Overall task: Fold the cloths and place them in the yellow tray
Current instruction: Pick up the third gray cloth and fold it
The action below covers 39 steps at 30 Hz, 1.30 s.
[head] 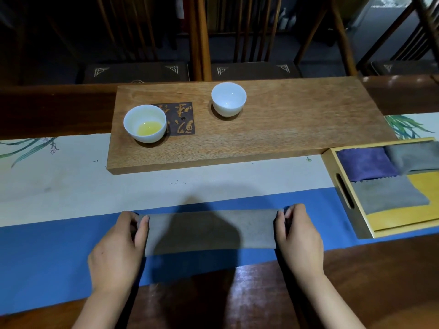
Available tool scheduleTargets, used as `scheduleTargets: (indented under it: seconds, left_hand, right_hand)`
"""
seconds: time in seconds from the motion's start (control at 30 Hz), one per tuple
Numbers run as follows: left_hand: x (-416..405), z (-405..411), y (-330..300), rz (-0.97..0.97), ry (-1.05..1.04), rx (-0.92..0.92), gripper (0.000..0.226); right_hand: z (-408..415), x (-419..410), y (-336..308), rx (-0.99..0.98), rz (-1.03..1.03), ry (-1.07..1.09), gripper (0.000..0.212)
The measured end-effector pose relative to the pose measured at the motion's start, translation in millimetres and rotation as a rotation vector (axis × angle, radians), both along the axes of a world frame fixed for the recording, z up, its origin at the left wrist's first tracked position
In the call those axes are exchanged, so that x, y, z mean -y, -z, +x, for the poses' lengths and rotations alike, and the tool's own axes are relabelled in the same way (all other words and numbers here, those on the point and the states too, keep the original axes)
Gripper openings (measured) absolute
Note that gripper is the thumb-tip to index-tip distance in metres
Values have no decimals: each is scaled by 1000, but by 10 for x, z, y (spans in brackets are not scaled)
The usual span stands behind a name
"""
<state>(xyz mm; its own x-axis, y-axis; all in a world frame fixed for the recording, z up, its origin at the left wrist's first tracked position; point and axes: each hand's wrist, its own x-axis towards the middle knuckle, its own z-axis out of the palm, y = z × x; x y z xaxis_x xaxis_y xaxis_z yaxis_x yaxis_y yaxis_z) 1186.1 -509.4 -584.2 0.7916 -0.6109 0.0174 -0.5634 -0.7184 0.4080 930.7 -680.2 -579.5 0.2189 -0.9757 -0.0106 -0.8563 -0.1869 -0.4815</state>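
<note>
So there's a grey cloth (210, 231) folded into a long strip, lying flat on the blue band of the table runner (59, 252), right at the near edge of the table. The left hand (117, 250) pinches the strip's left end, thumb on top and fingers curled around the far corner. The right hand (300, 238) does the same on the right end, fingertips curled over the far corner (the thumb is mostly hidden, so I can't say exactly how it sits). Both hands are grasping the cloth, which looks pulled straight between them.

Off to the right sits the yellow tray (332, 172), wooden sides with a slot handle, partly cut off by the frame edge. It already holds three folded cloths: a purple cloth (365, 166) at the far left corner, a second grey cloth (413, 156) next to it at the back, and a third grey cloth (389, 195) in front of them. Some yellow tray floor shows near the front.

Further back there's a wooden board (285, 129) with two white cups, the left cup (145, 123) with a little yellow liquid inside, the right cup (228, 99) looking empty.
</note>
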Motion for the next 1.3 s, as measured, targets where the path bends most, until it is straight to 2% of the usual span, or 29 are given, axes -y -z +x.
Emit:
scheduleTargets:
  seconds: [0.17, 0.33, 0.47, 0.53, 0.6, 0.73, 0.83, 1.0, 1.07, 1.17, 1.3]
  left_hand:
    - [-310, 174, -28, -30, 7, -67, 5]
    - [-543, 127, -207, -42, -37, -140, 22]
    - [-403, -94, -345, 40, -83, -299, 55]
    - [-277, -203, -373, 107, -71, -318, 59]
    - [-146, -286, -382, 142, -68, -344, 55]
    - [13, -340, -377, 93, -100, -401, 52]
    - [63, -293, -364, 69, -191, -480, 54]
    - [78, -136, -386, 88, -249, -636, 37]
    - [75, -84, -417, 80, -222, -669, 32]
    - [85, -89, -486, -66, -171, -687, 22]
    - [166, -268, -602, -254, -78, -657, 18]
  right_hand:
    - [-285, 51, -56, 89, 21, 39, 20]
    - [-434, -204, -192, 159, -35, -16, 19]
    - [-77, -545, -269, 268, 0, -148, 16]
    - [191, -688, -288, 314, 42, -252, 15]
    - [459, -784, -296, 349, 88, -327, 16]
    - [804, -827, -265, 207, 55, -341, 24]
    - [865, -804, -268, 150, 142, -309, 33]
    - [846, -781, -281, 134, 137, -319, 35]
    - [832, -769, -266, 155, 166, -313, 41]
    - [788, -770, -237, 223, 219, -305, 39]
    - [702, -810, -240, 454, 284, -257, 30]
